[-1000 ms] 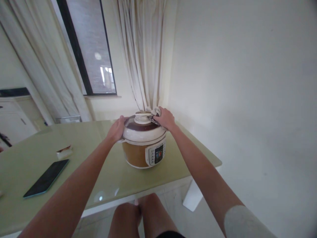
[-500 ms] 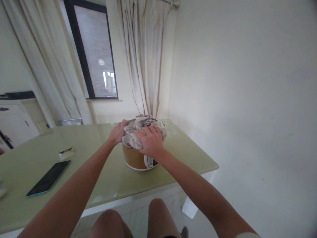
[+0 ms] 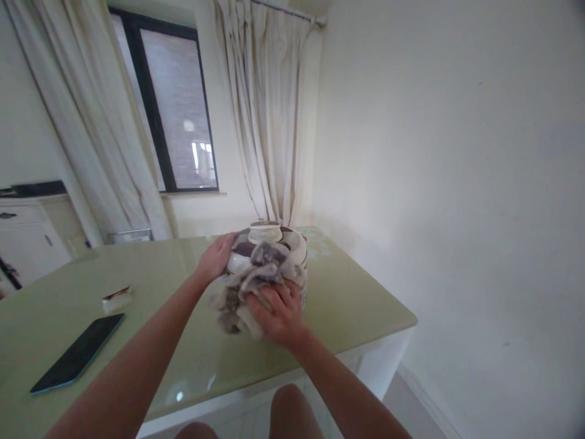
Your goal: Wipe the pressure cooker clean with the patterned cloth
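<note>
A round lidded jar (image 3: 299, 245), white with dark brown patches and a broad knob on top, stands near the right end of the table. My left hand (image 3: 217, 256) grips its left side, the fingers curving along the rim. In my right hand (image 3: 280, 310) is a crumpled grey-and-white cloth (image 3: 267, 271), pressed against the front of the jar. The fingers are closed into the cloth, which hangs loosely to the left and is a little blurred. Most of the jar's front is hidden by cloth and hand.
The pale green tabletop (image 3: 183, 341) carries a dark tablet-like device (image 3: 77, 352) and a small white packet (image 3: 117, 300) at left. A white wall (image 3: 434, 183) rises close to the table's right side. Beyond stand curtains (image 3: 274, 122), a window (image 3: 178, 110) and a white cabinet (image 3: 27, 225).
My right hand has brought the cloth down from the jar's lid to its front, uncovering the knob and top. My left hand remains at the left side. The view has tilted slightly upward.
</note>
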Demonstrator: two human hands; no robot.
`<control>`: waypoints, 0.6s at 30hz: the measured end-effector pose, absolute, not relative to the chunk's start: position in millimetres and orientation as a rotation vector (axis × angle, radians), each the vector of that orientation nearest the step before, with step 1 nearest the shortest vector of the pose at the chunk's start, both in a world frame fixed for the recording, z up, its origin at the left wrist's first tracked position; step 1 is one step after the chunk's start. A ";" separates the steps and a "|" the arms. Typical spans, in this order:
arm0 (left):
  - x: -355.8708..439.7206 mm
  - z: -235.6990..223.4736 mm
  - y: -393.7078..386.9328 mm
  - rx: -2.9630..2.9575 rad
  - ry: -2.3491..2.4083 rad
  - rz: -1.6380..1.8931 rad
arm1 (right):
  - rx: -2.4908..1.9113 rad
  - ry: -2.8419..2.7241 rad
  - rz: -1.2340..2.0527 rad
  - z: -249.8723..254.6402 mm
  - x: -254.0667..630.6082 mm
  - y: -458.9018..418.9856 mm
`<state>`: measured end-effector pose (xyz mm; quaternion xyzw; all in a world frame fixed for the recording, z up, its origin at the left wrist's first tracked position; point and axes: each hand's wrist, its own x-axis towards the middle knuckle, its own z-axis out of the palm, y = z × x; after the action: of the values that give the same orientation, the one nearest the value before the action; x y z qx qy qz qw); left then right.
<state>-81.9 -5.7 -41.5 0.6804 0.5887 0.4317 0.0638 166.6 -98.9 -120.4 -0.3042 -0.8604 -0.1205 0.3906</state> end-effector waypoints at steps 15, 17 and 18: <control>-70.7 -29.4 -17.9 1.943 1.800 1.308 | -0.990 -1.138 0.527 -146.0 233.7 0.6; -70.8 -29.7 -16.8 1.942 1.791 1.313 | -1.097 -1.104 0.465 -188.4 225.9 -15.3; -70.9 -29.8 -16.3 1.944 1.789 1.309 | -1.133 -1.082 0.396 -210.2 219.0 -27.8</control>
<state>-70.9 -16.3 -29.8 0.6562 0.6039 0.4419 0.0964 219.0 -27.8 -210.2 -0.5067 -0.4842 0.1773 0.6909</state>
